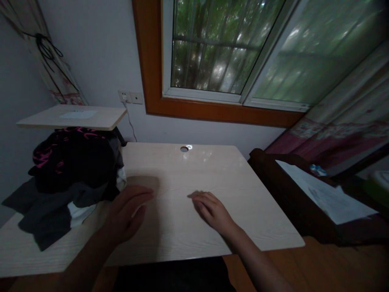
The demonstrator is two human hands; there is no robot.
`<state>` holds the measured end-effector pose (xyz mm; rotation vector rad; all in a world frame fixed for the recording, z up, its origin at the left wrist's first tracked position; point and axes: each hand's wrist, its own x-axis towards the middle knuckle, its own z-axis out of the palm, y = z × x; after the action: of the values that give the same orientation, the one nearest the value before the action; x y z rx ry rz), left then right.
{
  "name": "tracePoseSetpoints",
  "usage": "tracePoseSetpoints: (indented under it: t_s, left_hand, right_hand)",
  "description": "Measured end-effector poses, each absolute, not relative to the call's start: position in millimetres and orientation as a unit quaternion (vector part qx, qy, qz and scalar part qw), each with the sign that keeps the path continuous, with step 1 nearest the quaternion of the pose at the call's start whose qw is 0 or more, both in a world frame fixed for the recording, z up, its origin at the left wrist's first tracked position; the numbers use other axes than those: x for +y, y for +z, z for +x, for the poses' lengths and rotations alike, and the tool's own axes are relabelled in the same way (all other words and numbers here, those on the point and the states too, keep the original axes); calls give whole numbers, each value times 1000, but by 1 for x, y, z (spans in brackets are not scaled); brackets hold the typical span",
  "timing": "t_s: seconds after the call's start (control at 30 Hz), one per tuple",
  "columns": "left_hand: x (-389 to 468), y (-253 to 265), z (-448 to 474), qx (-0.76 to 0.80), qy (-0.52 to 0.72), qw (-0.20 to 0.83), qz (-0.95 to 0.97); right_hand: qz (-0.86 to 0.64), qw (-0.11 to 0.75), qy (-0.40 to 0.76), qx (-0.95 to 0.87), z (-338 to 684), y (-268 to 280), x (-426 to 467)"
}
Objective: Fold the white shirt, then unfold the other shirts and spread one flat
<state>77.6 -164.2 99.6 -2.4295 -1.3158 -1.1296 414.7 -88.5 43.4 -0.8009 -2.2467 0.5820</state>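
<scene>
My left hand (129, 213) is held over the light wooden table (182, 231), its fingers stretched out and the thumb apart. Nothing shows between them. Close to its left lies a heap of dark clothes (75, 162), black with pink marks, with grey and white cloth at its lower edge. My right hand (212, 209) is low at the middle of the table, palm down, fingers loosely extended and empty. Whether it touches the tabletop is hard to tell.
A raised shelf (73, 115) with a paper (79, 114) stands over the clothes. A cable hole (184, 149) is near the table's back edge. Beyond are a wall socket (130, 97) and a window (219, 52). Right of the table, a sheet (325, 194) lies on dark furniture (291, 207).
</scene>
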Motion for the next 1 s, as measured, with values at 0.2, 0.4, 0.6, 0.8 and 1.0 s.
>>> tracePoseSetpoints:
  t_s: [0.2,0.4,0.6,0.8,1.0]
  left_hand:
    - [-109,37,72,-447,-198,20,-872]
    - [-69,14,76,-471,-144,-3,-870]
    - [-55,13,82,-504,-169,-7,-847]
    - [-60,0,78,-511,-149,0,-847]
    - [-61,0,79,-517,-142,1,-844]
  right_hand:
    - [-307,295,171,-888,408,42,-64]
    - [-298,266,158,-903,394,32,-35]
    - [-310,290,168,-890,383,24,-20]
    - [-331,316,177,-872,387,24,-21]
    - [-323,298,151,-885,386,26,-21]
